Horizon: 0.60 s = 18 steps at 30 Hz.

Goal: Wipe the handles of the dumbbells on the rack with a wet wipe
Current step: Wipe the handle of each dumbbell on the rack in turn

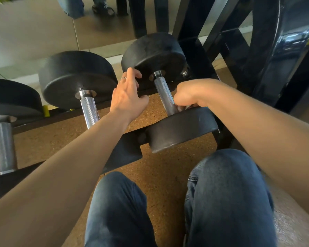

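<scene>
The left hand (128, 97) rests its fingers on the far black rubber head (153, 54) of the rightmost dumbbell, while the right hand (191, 95) grips a white wet wipe (183, 108) around its knurled steel handle (165, 94).

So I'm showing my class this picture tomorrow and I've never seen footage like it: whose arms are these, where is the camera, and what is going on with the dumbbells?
The camera sits on a person's head, looking down at their own arms and knees. Three dumbbells lie on a rack. The left hand rests on the far weight of the right dumbbell, steadying it. The right hand is curled round the near end of that dumbbell's handle, with a bit of white wipe showing under the fingers. The other two handles are untouched. Behind the rack is a mirror.
</scene>
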Motion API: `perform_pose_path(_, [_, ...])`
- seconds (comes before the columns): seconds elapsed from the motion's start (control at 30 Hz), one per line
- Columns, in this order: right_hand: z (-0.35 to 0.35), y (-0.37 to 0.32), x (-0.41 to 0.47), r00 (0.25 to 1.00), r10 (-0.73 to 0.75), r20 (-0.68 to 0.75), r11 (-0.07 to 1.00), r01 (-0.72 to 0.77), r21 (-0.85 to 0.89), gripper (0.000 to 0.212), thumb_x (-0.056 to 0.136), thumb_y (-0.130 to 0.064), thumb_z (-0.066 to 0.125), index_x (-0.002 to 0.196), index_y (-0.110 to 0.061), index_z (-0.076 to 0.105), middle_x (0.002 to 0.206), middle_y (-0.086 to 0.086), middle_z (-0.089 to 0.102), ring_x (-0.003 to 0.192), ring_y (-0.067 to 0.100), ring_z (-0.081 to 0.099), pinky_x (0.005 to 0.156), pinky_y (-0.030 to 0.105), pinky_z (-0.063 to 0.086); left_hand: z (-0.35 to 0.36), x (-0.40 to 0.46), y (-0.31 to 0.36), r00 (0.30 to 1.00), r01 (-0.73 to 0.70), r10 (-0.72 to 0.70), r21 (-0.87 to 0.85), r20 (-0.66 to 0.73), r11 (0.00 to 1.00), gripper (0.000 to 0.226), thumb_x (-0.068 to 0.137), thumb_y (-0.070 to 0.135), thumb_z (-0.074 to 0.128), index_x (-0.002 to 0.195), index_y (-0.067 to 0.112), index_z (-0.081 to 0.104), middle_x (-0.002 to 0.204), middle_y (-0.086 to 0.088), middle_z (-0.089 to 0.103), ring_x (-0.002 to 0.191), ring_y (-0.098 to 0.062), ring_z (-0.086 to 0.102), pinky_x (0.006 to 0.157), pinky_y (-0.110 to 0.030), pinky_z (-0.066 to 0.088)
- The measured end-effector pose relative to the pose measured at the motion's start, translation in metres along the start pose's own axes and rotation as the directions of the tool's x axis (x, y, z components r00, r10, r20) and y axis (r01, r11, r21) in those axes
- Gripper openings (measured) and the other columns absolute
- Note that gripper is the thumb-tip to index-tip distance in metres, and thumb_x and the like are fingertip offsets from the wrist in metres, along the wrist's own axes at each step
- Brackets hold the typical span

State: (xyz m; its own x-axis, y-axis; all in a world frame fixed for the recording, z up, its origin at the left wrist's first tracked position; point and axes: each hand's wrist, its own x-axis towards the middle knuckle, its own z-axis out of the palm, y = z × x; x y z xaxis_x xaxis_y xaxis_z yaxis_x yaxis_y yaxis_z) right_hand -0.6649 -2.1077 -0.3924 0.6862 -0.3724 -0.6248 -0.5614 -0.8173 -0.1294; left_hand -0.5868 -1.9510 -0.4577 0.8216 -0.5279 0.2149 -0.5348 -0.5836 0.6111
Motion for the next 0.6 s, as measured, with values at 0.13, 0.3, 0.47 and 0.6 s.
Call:
perform_pose_path(0.13, [-0.017, -0.002, -0.011, 0.982, -0.189, 0.029, 0.882, 0.156, 0.445, 0.022, 0.084, 0.007, 0.056, 0.101, -0.005, 0.065, 0.104, 0.015, 0.059, 0.087, 0.021, 0.057, 0.060, 0.024, 0.049, 0.000, 0.000, 0.000, 1.000, -0.012, 0.012, -0.008, -0.013, 1.000, 0.049, 0.079, 0.012, 0.065, 0.122, 0.019, 0.043, 0.102, -0.001, 0.051, 0.094, -0.017, 0.051, 0.079, -0.034, 0.047])
perform_pose_path(0.3, [0.000, -0.043, -0.015, 0.805, -0.563, -0.186, 0.815, 0.503, -0.289, 0.020, 0.092, -0.012, 0.054, 0.103, -0.008, 0.071, 0.097, 0.009, 0.068, 0.087, 0.025, 0.064, 0.071, 0.032, 0.049, -0.006, 0.002, -0.001, 0.999, 0.022, -0.026, -0.071, -0.048, 0.997, 0.037, 0.079, 0.006, 0.051, 0.114, 0.018, 0.052, 0.097, -0.001, 0.058, 0.094, -0.020, 0.052, 0.082, -0.042, 0.047])
perform_pose_path(0.47, [0.014, -0.042, -0.005, 0.890, -0.433, 0.144, 0.597, 0.403, -0.693, 0.017, 0.096, -0.014, 0.048, 0.100, -0.006, 0.062, 0.104, 0.010, 0.062, 0.096, 0.028, 0.060, 0.085, 0.037, 0.052, -0.011, 0.002, -0.003, 0.996, 0.060, -0.067, -0.112, -0.060, 0.992, 0.038, 0.089, -0.003, 0.038, 0.115, 0.019, 0.056, 0.101, -0.001, 0.059, 0.098, -0.016, 0.054, 0.082, -0.033, 0.048])
perform_pose_path(0.6, [0.007, -0.047, -0.009, 0.916, -0.399, 0.050, 0.692, 0.337, -0.638, 0.009, 0.087, -0.020, 0.057, 0.091, -0.017, 0.065, 0.089, 0.008, 0.062, 0.082, 0.027, 0.060, 0.073, 0.040, 0.050, -0.013, 0.000, -0.004, 0.995, 0.049, -0.056, -0.090, -0.079, 0.995, 0.033, 0.092, 0.000, 0.039, 0.114, 0.018, 0.056, 0.098, 0.002, 0.059, 0.097, -0.017, 0.055, 0.085, -0.041, 0.052])
